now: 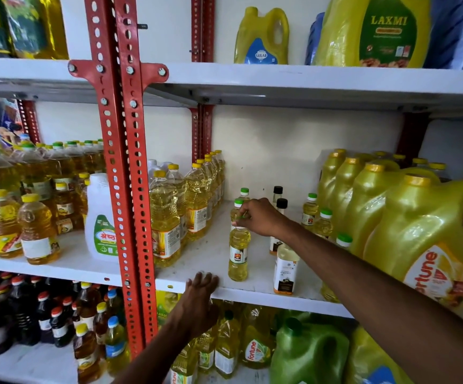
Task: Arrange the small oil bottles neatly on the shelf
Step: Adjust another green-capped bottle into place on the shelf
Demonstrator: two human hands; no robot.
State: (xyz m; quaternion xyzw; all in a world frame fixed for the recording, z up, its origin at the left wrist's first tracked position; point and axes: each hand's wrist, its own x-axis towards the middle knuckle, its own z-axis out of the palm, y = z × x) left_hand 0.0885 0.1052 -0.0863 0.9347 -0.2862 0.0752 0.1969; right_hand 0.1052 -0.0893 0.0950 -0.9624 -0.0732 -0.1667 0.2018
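A small yellow oil bottle (238,253) stands upright on the middle white shelf (213,256). My right hand (258,217) grips its green cap from above. Behind it stand two more small green-capped bottles (243,194), one of them half hidden by my hand. Two black-capped small bottles (279,198) stand further back. More small green-capped bottles (310,209) stand to the right, near the big jugs. A white-labelled small bottle (286,270) stands under my right forearm, its cap hidden. My left hand (201,286) rests flat on the shelf's front edge and holds nothing.
Tall yellow-capped oil bottles (194,200) line the left side of the shelf bay. Big yellow Fortune jugs (418,231) crowd the right. A red perforated upright (125,189) divides the bays. A white jug (101,217) stands left of it. More bottles fill the shelf below.
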